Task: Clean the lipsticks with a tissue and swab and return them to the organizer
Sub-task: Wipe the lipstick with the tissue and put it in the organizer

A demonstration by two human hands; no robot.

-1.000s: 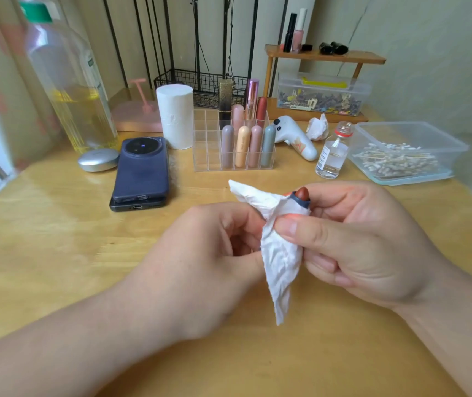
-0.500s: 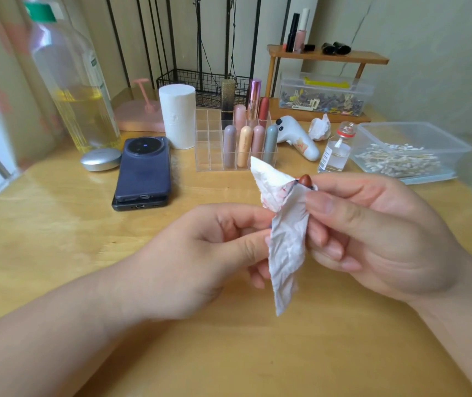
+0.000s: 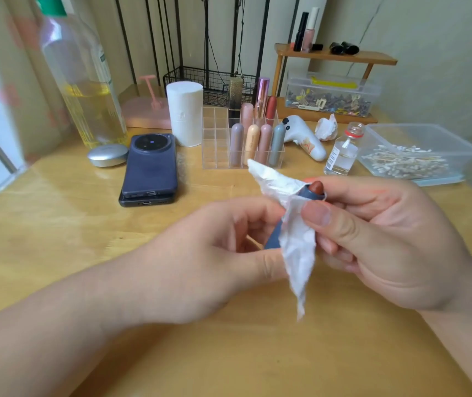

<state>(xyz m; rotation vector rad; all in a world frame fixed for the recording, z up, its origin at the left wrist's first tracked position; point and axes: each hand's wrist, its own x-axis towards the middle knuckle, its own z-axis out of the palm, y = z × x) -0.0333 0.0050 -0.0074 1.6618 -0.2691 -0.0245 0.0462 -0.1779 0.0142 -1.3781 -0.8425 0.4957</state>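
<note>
Lipstick (image 3: 315,190) was up over the wooden table (image 3: 57,239), just in front of the clear organizer (image 3: 214,150), which held other tubes in its right-hand slots. Our left hand (image 3: 200,262) gripped the blue barrel low down. Our right hand (image 3: 386,239) pinched a crumpled white tissue (image 3: 297,253) round the barrel's upper part, thumb pressed on it. We saw the brown-red tip poking out bare.

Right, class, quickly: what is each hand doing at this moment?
Left hand: closed, gripping the base of the blue lipstick.
Right hand: closed, pinching the tissue round the lipstick.
</note>
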